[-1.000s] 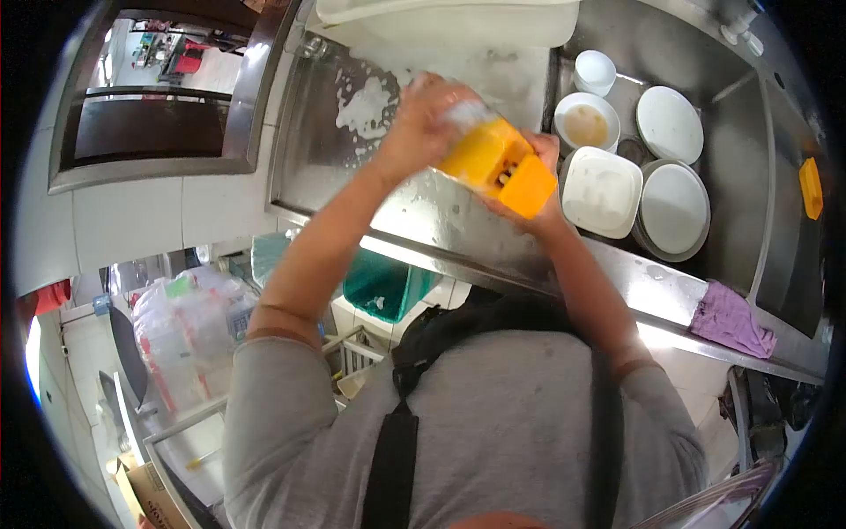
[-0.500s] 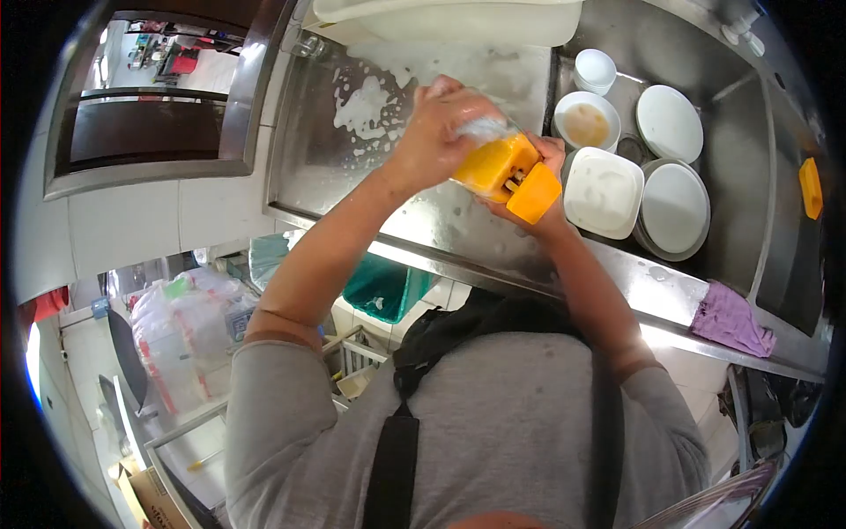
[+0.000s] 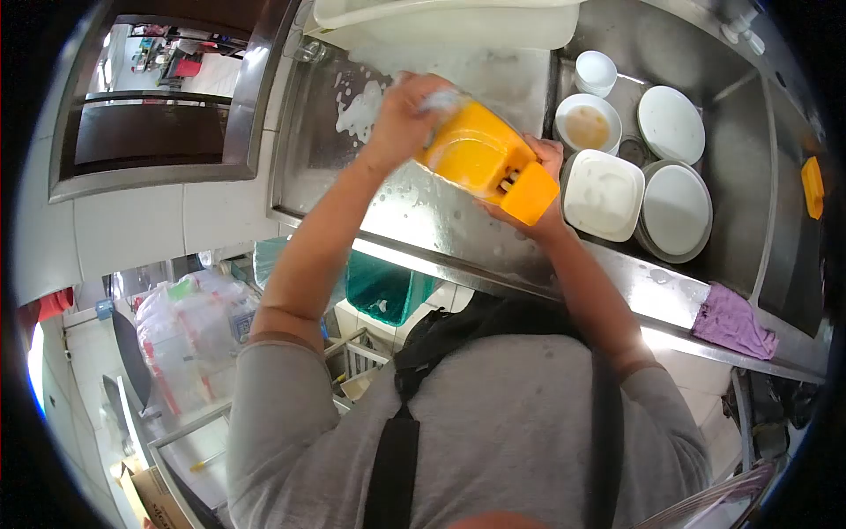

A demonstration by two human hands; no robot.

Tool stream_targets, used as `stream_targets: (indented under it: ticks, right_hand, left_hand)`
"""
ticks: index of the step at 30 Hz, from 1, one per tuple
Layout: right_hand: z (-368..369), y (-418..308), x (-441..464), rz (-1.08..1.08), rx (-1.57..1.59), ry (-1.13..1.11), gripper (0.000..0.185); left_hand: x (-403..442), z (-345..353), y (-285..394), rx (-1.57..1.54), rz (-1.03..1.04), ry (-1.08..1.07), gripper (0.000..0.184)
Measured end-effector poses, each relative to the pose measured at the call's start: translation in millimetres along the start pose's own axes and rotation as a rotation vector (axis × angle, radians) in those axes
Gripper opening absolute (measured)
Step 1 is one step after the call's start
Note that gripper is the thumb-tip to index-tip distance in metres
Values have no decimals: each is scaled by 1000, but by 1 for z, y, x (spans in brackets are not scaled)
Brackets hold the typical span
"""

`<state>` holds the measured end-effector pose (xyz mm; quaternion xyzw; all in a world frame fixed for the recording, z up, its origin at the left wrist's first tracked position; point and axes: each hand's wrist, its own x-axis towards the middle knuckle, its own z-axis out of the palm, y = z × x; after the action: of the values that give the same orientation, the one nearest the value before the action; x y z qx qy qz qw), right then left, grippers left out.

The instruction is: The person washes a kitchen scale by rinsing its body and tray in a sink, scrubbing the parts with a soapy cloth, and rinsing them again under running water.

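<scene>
My right hand [image 3: 548,163] grips a wet yellow plastic piece [image 3: 476,152] near its narrower, block-shaped end, which has a dark opening beside it. The piece is held tilted above the steel drainboard. My left hand [image 3: 407,119] is closed around a whitish, soapy scrubbing pad [image 3: 442,102], pressed to the upper left end of the yellow piece. The pad is blurred and partly hidden by my fingers. Just right of my right hand lies a white square dish [image 3: 604,194].
White foam [image 3: 359,116] is spread on the drainboard [image 3: 308,159]. The sink basin [image 3: 736,203] holds stacked plates [image 3: 675,210], an oval plate [image 3: 670,123] and bowls [image 3: 597,72]. A purple cloth [image 3: 733,322] hangs on the front edge. A large white tub [image 3: 449,31] stands behind.
My left hand and the pad have slid up and left along the yellow piece, exposing more of its broad face. My right hand stays nearly in place.
</scene>
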<state>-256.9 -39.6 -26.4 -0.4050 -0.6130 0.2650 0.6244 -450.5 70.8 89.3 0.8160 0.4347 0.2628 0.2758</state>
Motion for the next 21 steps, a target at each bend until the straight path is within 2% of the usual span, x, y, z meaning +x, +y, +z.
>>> stream_targets:
  ticks: [2,3,5,6,7,9,10,11,13,14,15,17,18,20,21]
  right_hand:
    - [-2,0,-5,43,2,-4,100]
    - [-1,-1,-6,76,9,-12,102]
    - [1,-3,-3,81,50,-21,102]
    - [1,-3,-1,88,86,-15,102]
    - [0,-2,-2,85,85,-12,102]
    - [-3,1,-4,65,-56,-37,103]
    - [-3,2,-6,74,-60,-39,103]
    - [-3,3,-6,115,40,-26,104]
    - [0,3,-5,150,148,-21,106]
    - [-2,3,-2,130,100,-42,105]
    - [-3,1,-3,116,51,-61,105]
    - [-5,-1,-5,93,80,-62,104]
    - [-5,2,-2,79,110,-53,103]
    - [-3,2,-3,85,101,-48,104]
    - [-1,2,-3,87,97,-43,104]
  left_hand:
    - [-10,11,38,132,174,-73,31]
    - [-10,9,31,129,165,-67,31]
    - [0,-4,0,66,71,-30,32]
    - [-2,-4,-22,-12,-88,62,32]
    - [-3,-2,-15,-10,-84,61,32]
    - [-7,8,18,-15,64,-8,31]
    - [-11,16,34,95,201,-63,28]
    - [-11,16,29,90,192,-60,28]
    - [-4,7,9,63,137,29,27]
    - [-5,-1,-5,68,40,72,26]
    - [-15,-10,-22,69,38,76,26]
    - [-25,-27,-48,243,-251,97,22]
    - [-25,-32,-52,244,-237,106,22]
    - [-42,-36,-32,-90,-370,346,24]
    - [-43,-37,-23,-95,-374,349,24]
